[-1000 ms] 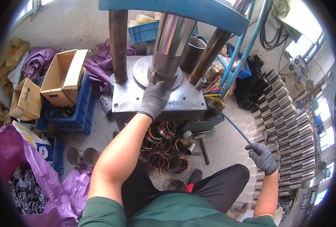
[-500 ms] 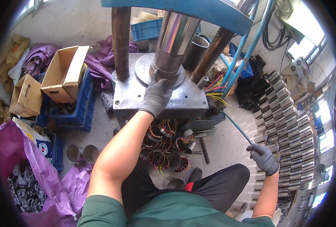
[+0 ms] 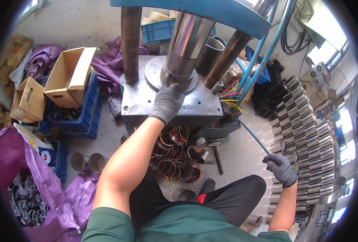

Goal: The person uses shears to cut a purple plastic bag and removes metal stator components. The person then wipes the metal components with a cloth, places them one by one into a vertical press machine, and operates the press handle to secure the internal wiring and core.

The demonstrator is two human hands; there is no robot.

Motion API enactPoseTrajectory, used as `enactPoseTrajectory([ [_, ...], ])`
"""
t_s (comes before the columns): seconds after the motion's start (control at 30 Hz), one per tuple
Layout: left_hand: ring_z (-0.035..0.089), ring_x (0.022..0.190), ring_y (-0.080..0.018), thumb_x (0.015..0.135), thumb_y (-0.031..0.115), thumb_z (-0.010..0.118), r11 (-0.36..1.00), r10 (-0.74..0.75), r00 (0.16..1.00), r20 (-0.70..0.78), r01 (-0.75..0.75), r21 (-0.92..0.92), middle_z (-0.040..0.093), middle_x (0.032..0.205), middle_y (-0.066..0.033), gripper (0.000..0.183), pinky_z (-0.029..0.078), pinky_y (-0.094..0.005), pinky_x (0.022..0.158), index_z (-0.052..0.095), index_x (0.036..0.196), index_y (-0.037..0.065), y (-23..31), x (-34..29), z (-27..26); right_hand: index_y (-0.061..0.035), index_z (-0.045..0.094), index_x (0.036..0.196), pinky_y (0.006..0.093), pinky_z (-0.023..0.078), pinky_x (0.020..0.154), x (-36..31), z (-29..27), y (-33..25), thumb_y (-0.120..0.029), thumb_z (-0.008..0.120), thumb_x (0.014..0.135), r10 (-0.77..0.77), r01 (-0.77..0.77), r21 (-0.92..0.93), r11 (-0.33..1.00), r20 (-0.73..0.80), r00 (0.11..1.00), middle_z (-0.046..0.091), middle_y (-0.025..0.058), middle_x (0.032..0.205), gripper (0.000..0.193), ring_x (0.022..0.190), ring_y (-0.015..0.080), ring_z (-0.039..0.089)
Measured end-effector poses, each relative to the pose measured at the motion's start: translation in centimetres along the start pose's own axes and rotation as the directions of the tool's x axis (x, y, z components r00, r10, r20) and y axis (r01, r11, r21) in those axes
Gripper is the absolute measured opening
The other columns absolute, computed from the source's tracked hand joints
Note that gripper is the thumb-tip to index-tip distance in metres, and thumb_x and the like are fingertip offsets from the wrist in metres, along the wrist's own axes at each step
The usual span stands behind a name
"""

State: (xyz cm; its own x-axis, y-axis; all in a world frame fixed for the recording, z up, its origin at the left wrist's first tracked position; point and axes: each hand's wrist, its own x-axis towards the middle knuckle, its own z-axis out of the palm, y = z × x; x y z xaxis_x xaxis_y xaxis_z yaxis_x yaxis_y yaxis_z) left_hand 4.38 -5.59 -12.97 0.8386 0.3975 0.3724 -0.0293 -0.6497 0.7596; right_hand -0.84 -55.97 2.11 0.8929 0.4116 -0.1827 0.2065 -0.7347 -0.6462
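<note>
My left hand (image 3: 166,101), in a grey glove, reaches forward to the press. Its fingers lie against the near side of a short metal cylinder (image 3: 183,82), which stands on a round plate (image 3: 152,76) on the press bed. The shiny ram (image 3: 189,38) comes down onto the cylinder from above. Fingers and palm partly cover the cylinder's front. Out to the right, my right hand (image 3: 282,169), gloved too, is closed round the end of a thin blue lever rod (image 3: 253,136). The rod runs up to the side of the press.
Wound motor stators (image 3: 173,153) with coloured wires and a hammer (image 3: 218,159) lie below the press. Stacked metal sleeves (image 3: 304,141) line the right. Left are cardboard boxes (image 3: 70,78), blue crates (image 3: 80,125), purple sacks (image 3: 58,185) and two loose sleeves (image 3: 88,162).
</note>
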Motion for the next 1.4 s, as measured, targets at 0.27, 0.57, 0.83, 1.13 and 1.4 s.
enactPoseTrajectory([
  [0.27,0.063,0.126,-0.0348,0.084,0.008,0.078,0.999,0.004,1.000,-0.016,-0.003,0.044,0.026,0.166,-0.0232,0.047,0.054,-0.0360,0.108,0.061,0.127,-0.002,0.3,-0.2,-0.4,-0.0012,0.073,0.111,0.0299,0.056,0.069,0.1,-0.2,-0.6,-0.007,0.064,0.095,0.104,-0.104,-0.009,0.995,0.066,0.992,0.074,0.0067,0.092,0.019,0.073,0.0128,0.068],
  [0.57,0.062,0.127,-0.0350,0.085,0.008,0.078,0.999,0.032,0.999,-0.034,-0.030,0.034,0.025,0.166,-0.0236,0.047,0.053,-0.0370,0.109,0.061,0.128,-0.002,-0.2,-0.2,-0.4,-0.0003,0.073,0.112,0.0291,0.057,0.069,0.3,-0.3,-1.8,-0.006,0.063,0.096,0.153,-0.151,-0.025,0.988,0.104,0.983,0.074,0.0059,0.091,0.020,0.071,0.0132,0.067],
  [0.83,0.064,0.124,-0.0352,0.085,0.010,0.078,0.999,0.012,1.000,-0.028,-0.011,0.045,0.026,0.165,-0.0250,0.046,0.054,-0.0366,0.107,0.062,0.127,-0.001,0.5,-0.2,-0.6,-0.0006,0.073,0.113,0.0299,0.057,0.070,0.6,-0.4,-0.8,-0.009,0.065,0.096,0.098,-0.019,-0.285,0.958,0.265,0.959,0.075,0.0085,0.092,0.020,0.072,0.0140,0.068],
  [1.13,0.069,0.116,-0.0347,0.086,0.013,0.078,0.998,-0.005,1.000,-0.014,0.006,0.068,0.026,0.165,-0.0281,0.047,0.056,-0.0366,0.103,0.063,0.128,0.000,0.7,-0.2,-0.7,0.0012,0.071,0.115,0.0289,0.058,0.074,0.3,-0.3,-0.3,-0.007,0.064,0.096,0.017,-0.016,-0.017,1.000,0.023,1.000,0.075,0.0092,0.099,0.022,0.079,0.0147,0.069],
  [1.4,0.069,0.116,-0.0348,0.085,0.012,0.078,1.000,-0.006,1.000,-0.019,0.006,0.013,0.026,0.165,-0.0274,0.048,0.055,-0.0366,0.105,0.062,0.129,-0.001,-0.4,0.1,0.1,-0.0002,0.072,0.113,0.0300,0.057,0.066,0.5,-0.6,0.0,-0.010,0.067,0.095,0.018,-0.019,0.040,0.999,0.032,0.999,0.075,0.0068,0.090,0.022,0.069,0.0139,0.066],
])
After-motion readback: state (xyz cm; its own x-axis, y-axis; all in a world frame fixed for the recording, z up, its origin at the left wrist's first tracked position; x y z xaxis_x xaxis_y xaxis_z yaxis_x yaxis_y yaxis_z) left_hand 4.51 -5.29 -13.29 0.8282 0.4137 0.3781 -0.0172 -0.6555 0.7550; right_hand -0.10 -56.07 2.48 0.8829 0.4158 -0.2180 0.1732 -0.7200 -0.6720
